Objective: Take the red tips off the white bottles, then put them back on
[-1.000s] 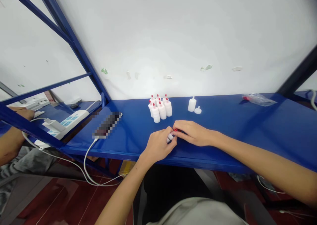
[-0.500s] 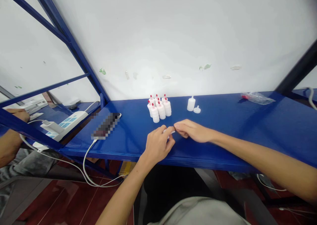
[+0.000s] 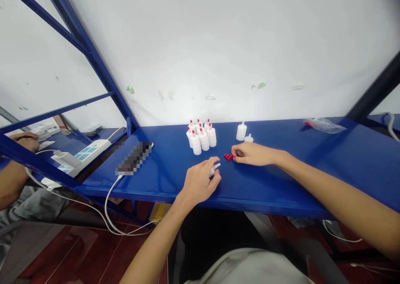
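Observation:
A white squeeze bottle (image 3: 213, 171) lies in my left hand (image 3: 200, 178), mostly covered by the fingers. Its bare white nozzle points up to the right. My right hand (image 3: 250, 154) has its fingers pinched at the right edge of a small cluster of red caps (image 3: 228, 157); one red cap (image 3: 233, 157) shows at the fingertips. Behind my left hand stands a group of white bottles (image 3: 203, 139) with red tips. Beyond my right hand are an uncapped white bottle (image 3: 241, 132) and a loose white nozzle lid (image 3: 248, 138), partly hidden by the hand.
A clear plastic bag (image 3: 326, 125) with something red inside lies at the back right of the blue table (image 3: 175, 173). A phone-like device (image 3: 134, 159) with a white cable is on the left. Past the blue frame are a power strip (image 3: 83, 157) and another person's hand (image 3: 26, 141).
My right hand has moved away from the bottle's nozzle, right and slightly back, to the red caps, which now show. My left hand still holds the bottle in nearly the same place.

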The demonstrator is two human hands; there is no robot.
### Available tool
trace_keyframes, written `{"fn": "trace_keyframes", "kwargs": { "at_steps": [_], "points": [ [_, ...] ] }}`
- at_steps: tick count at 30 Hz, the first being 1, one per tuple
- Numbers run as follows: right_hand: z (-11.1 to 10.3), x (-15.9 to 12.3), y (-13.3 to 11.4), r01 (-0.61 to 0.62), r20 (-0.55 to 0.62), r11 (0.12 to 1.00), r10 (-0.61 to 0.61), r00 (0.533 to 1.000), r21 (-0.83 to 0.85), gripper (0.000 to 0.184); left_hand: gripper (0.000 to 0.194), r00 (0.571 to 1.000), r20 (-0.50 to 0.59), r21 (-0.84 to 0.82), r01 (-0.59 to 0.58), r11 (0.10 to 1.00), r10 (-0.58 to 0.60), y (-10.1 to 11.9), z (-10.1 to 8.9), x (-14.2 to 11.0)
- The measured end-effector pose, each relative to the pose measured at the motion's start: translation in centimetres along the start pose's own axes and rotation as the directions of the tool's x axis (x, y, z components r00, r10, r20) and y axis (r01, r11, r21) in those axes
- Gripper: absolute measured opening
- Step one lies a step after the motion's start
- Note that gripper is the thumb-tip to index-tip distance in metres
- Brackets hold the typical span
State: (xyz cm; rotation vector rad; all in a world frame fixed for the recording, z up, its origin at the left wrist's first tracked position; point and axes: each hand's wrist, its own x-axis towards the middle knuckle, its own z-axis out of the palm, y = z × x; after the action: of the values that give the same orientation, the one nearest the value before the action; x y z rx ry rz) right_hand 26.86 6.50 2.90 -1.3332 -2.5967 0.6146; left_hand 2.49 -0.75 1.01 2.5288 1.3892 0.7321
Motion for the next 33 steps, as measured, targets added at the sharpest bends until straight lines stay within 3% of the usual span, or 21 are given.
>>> {"fn": "trace_keyframes", "kwargs": {
  "at_steps": [5,10,15,18,21,23,24,25,27,30,33],
  "points": [
    [0.0,0.0,-0.4,0.029,-0.094,0.999,-0.025,0.995,0.038,0.015,0.055,0.999,0.044,-0.031,0.016,0.999,-0.015,0.2,-0.2,0.1],
    [1.1,-0.4,-3.2,0.232,-0.178,0.951,-0.197,0.964,0.204,0.027,0.053,0.998,0.056,-0.051,-0.003,0.999,0.006,0.0,0.0,0.2],
    [2.5,-0.5,-5.1,0.318,-0.292,0.928,-0.254,0.922,0.196,0.028,0.05,0.999,0.048,-0.088,-0.01,0.996,0.015,-0.3,0.1,0.1],
    [2.9,-0.4,-5.1,0.29,-0.269,0.91,-0.212,0.94,0.295,0.024,0.053,0.997,0.063,-0.095,-0.027,0.995,0.033,-0.4,0.1,0.1],
    [2.7,0.0,-4.4,0.193,-0.36,0.877,-0.024,0.932,0.441,0.023,0.064,0.999,0.053,-0.107,-0.003,0.994,0.009,-0.4,0.1,0.1],
    [2.0,0.2,-3.1,0.133,-0.53,0.892,0.131,0.838,0.431,0.022,0.06,0.999,0.042,-0.128,0.017,0.992,-0.011,-0.2,0.1,0.1],
    [1.4,0.3,-2.1,0.09,-0.626,0.916,0.193,0.756,0.392,0.02,0.051,0.999,0.034,-0.14,0.017,0.99,-0.012,-0.1,0.0,0.0],
    [0.7,0.3,-1.1,0.034,-0.71,0.942,0.226,0.667,0.333,0.019,0.041,1.0,0.026,-0.15,0.01,0.989,-0.006,-0.1,-0.1,0.0],
    [-0.7,0.3,1.1,-0.124,-0.794,0.972,0.234,0.561,0.198,0.017,0.025,1.0,0.003,-0.167,-0.014,0.986,0.014,0.0,-0.2,-0.1],
    [-2.0,0.5,3.8,-0.356,-0.812,0.932,0.261,0.522,0.07,0.018,0.029,1.0,-0.006,-0.311,0.011,0.95,-0.014,-0.5,-0.3,-0.2],
    [-2.2,0.8,5.1,-0.501,-0.769,0.863,0.363,0.527,0.065,0.024,0.029,0.99,0.05,-0.608,0.132,0.783,-0.128,-1.4,-0.2,-0.2]
  ]
}}
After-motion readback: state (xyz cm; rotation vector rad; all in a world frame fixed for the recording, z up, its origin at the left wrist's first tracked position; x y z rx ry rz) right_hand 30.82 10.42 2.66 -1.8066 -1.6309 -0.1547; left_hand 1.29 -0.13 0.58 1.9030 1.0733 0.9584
